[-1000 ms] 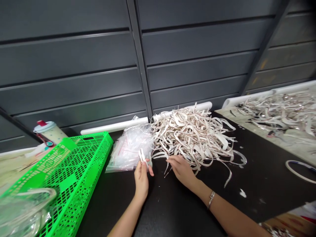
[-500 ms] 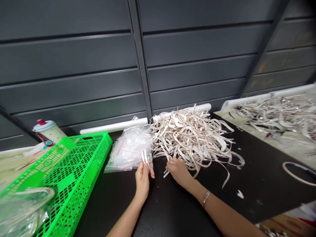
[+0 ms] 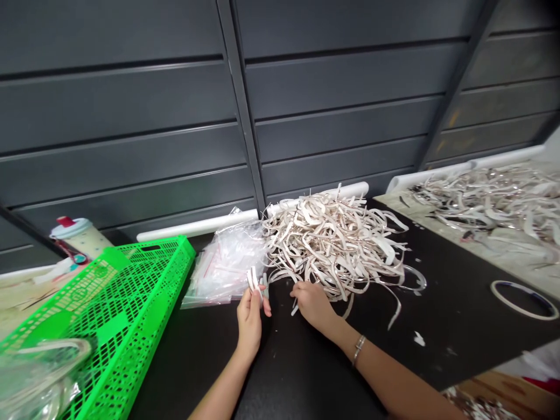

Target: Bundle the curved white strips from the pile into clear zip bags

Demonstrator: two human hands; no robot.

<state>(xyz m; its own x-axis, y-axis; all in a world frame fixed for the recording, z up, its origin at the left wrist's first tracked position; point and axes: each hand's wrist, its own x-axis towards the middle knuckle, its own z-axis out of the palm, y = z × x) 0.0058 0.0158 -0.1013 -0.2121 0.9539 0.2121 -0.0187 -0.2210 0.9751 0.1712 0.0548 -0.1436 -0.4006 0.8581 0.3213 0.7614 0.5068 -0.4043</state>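
Observation:
Several narrow white strips stick up from my left hand, which is closed around them beside the clear plastic bags. My right hand is closed in a pinch at the near left edge of a big tangled pile of white and brownish strips. A short white strip end pokes out below its fingertips. The fingers partly hide what they grip. A bracelet circles the right wrist.
Clear plastic bags lie left of the pile, beside a green perforated crate holding bagged strips. A cup stands behind the crate. More strips and a ring-shaped roll are at right. A dark panelled wall closes off the back.
The whole view has shifted slightly, so things sit a little farther left. Both hands keep nearly the same places and grips.

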